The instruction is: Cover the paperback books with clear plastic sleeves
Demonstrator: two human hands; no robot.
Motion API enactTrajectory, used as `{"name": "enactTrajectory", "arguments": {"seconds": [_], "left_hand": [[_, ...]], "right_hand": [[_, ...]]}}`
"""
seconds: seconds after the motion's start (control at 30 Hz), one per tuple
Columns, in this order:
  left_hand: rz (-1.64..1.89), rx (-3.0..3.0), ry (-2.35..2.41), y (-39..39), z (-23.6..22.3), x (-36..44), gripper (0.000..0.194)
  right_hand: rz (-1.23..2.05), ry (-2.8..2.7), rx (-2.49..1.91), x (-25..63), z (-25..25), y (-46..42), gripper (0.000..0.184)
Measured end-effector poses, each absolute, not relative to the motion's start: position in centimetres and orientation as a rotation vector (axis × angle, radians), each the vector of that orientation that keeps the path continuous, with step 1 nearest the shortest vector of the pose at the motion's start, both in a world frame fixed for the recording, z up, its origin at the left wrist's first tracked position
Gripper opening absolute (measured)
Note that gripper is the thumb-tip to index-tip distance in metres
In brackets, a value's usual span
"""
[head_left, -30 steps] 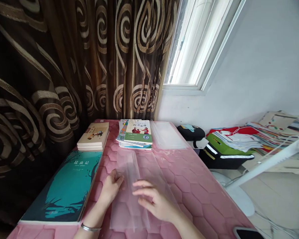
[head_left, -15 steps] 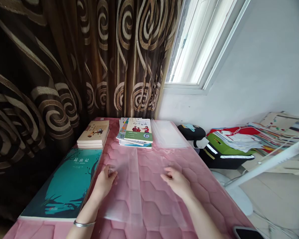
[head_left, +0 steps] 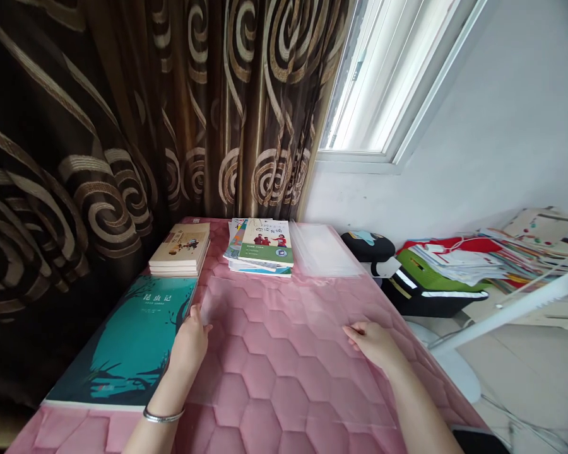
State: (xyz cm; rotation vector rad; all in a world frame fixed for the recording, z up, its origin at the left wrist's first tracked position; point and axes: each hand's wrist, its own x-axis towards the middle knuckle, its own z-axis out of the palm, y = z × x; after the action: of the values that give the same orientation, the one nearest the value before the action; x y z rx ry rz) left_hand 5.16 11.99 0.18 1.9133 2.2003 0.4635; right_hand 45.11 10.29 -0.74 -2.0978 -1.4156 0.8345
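A clear plastic book cover [head_left: 284, 359] is spread wide above the pink quilted surface, whose hexagon pattern shows through it. Its left edge is pinched in my left hand [head_left: 192, 337], which has a silver bangle on the wrist. My right hand [head_left: 369, 343] has its fingers closed on the right part of the sheet. Left of my left hand lies a large teal book [head_left: 127, 343], flat with its front up. Beyond the sheet, a stack of clear plastic covers [head_left: 326, 252] lies at the far right of the surface.
Small tan books [head_left: 182, 249] are stacked behind the teal book. A pile of colourful books [head_left: 265, 246] lies at the back middle. At right stand a white lamp pole [head_left: 515, 312], a green-topped black box [head_left: 435, 284] with papers, and a black case [head_left: 366, 246]. A patterned curtain [head_left: 236, 113] hangs behind.
My hands have moved apart, the right one farther right. The plastic cover, folded over on its left side before, is now opened out wide and flatter.
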Motion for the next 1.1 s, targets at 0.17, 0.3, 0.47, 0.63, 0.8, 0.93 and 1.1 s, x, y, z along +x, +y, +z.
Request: {"name": "enactTrajectory", "arguments": {"seconds": [0.17,0.3,0.47,0.63,0.8,0.93,1.1], "left_hand": [[0.297,2.040,2.287,11.7,0.0,5.5,0.047],[0.204,2.142,2.286,11.2,0.1,5.6,0.043],[0.171,2.268,2.463,9.4,0.4,6.4,0.048],[0.277,2.612,2.077,8.2,-0.3,9.5,0.050],[0.121,2.562,1.723,7.5,-0.1,11.8,0.056],[-0.022,2.434,1.729,7.3,0.7,12.2,0.059],[-0.056,2.380,1.750,7.3,1.0,12.2,0.059]], "right_hand": [[0.788,-1.475,-2.121,45.4,-1.1,10.4,0.028],[0.699,-1.516,-2.162,45.0,-0.7,10.3,0.028],[0.574,-1.608,-2.240,44.6,0.1,10.3,0.030],[0.351,-1.647,-2.278,44.7,0.0,10.3,0.026],[0.163,-1.908,-1.975,41.7,-0.3,10.3,0.048],[0.331,-2.132,-2.000,38.9,-1.2,10.3,0.059],[0.433,-2.247,-2.120,38.4,-2.1,10.5,0.063]]}}
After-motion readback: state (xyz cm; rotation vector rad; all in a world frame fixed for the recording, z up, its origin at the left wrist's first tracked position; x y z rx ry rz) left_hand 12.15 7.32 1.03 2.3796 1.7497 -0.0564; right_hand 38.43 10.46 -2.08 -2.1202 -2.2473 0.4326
